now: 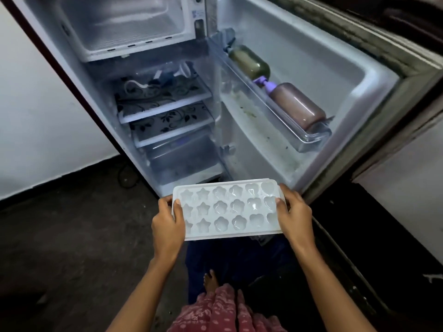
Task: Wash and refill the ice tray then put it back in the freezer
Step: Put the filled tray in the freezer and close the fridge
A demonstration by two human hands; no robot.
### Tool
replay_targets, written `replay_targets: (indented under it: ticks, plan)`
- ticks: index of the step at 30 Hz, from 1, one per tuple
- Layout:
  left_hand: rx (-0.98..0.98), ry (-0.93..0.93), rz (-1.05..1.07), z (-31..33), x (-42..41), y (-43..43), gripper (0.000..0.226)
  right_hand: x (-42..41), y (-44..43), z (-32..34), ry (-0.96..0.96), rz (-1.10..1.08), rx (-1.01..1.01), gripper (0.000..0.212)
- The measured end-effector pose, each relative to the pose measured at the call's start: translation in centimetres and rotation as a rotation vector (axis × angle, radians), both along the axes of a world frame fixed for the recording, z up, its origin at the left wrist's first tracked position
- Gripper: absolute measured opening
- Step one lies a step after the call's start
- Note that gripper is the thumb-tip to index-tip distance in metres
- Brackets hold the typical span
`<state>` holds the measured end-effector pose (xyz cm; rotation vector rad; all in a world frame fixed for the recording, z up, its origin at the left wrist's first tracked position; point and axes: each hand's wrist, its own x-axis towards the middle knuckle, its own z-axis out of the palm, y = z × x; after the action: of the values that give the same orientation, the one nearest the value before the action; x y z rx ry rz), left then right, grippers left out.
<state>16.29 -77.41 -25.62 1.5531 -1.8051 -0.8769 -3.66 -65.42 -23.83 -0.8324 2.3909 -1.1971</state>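
Forearms (146,288) reach in from below. Fridge (96,97) open, freezer (124,22) at its top. Tray (227,209) level before fridge's foot; I judge it light, stiff, spill-prone, best gripped by short ends. Left hand (167,224), right hand (294,216): fingers curled round those ends.
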Motion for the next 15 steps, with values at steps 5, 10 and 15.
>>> replay_targets:
  ticks: [5,10,15]
  plan:
    - [-0.038,0.018,0.044,-0.1,1.4,-4.6,0.025,0.7,-5.2,-0.4,0.016,0.042,0.0,0.04]
    - [-0.052,0.043,0.084,0.0,2.1,-9.0,0.027,1.1,-10.2,0.1,0.017,0.066,-0.03,0.039]
    - [-0.052,0.057,0.133,0.3,2.3,-12.5,0.027,1.0,-14.5,1.0,-0.009,0.088,-0.071,0.037]
